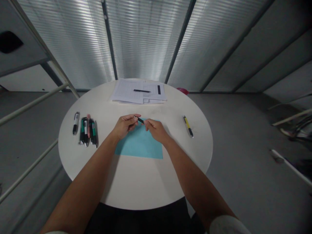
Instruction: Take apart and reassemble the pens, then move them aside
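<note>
As our left hand [125, 126] and right hand [156, 130] come together over the table, both forearms reach in from the near edge and angle toward each other. The left hand is turned palm-inward with its fingers curled, and the right hand bends down from the wrist. Between them, a short black rod [140, 120] is held at its ends, pinched by both hands, which nearly touch around it. Directly beneath the hands lies a blue sheet [138, 146], flat on the round white table [136, 182], and the heels of both hands sit just above its far half.

To our left, a loose cluster of pens [87, 132] lies side by side, tips toward us, with a single white-and-black pen [75, 123] just beside it. To our right, well apart from the hands, lies a yellow-and-black pen [188, 126]. Toward the far edge is a stack of gridded papers [126, 92] with a black pen [141, 91] and a black strip [159, 89] on top. A pink object [182, 91] shows just past the table's rim.
</note>
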Available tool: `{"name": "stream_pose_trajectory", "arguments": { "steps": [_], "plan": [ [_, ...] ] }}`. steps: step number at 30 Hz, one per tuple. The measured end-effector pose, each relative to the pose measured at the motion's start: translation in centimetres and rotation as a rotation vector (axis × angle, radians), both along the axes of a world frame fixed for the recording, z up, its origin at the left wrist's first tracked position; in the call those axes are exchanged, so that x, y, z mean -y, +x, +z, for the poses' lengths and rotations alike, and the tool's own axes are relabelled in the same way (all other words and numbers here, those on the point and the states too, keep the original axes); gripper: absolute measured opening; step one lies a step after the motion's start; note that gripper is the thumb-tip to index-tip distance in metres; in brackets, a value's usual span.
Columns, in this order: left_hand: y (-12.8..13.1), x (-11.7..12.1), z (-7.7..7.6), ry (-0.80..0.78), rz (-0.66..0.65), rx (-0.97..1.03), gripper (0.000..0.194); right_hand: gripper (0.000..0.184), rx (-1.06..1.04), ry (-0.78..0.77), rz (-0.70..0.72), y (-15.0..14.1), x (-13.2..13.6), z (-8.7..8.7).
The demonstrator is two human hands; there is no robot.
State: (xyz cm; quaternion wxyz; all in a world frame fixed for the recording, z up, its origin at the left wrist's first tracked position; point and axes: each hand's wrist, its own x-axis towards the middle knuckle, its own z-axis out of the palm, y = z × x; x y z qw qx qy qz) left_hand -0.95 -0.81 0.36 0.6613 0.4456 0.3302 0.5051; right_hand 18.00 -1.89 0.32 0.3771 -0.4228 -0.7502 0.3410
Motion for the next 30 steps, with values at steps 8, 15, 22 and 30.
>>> {"name": "stream_pose_trajectory", "arguments": {
  "steps": [8,15,22,30],
  "plan": [
    [0.07,-0.07,0.02,0.010,0.016,0.022,0.035,0.035,0.002,-0.032,-0.034,0.05,-0.12,-0.11],
    [0.27,0.00,0.04,-0.001,0.052,0.012,0.034,0.028,-0.023,-0.004,-0.108,-0.10,-0.20,-0.20],
    [0.56,-0.17,0.22,-0.025,0.103,0.042,0.037,0.016,0.076,0.193,-0.180,-0.13,-0.54,-0.05],
    [0.57,-0.30,0.09,-0.056,0.171,-0.014,0.030,0.023,0.136,0.224,-0.152,0.32,-0.56,-0.07]
  ]
}}
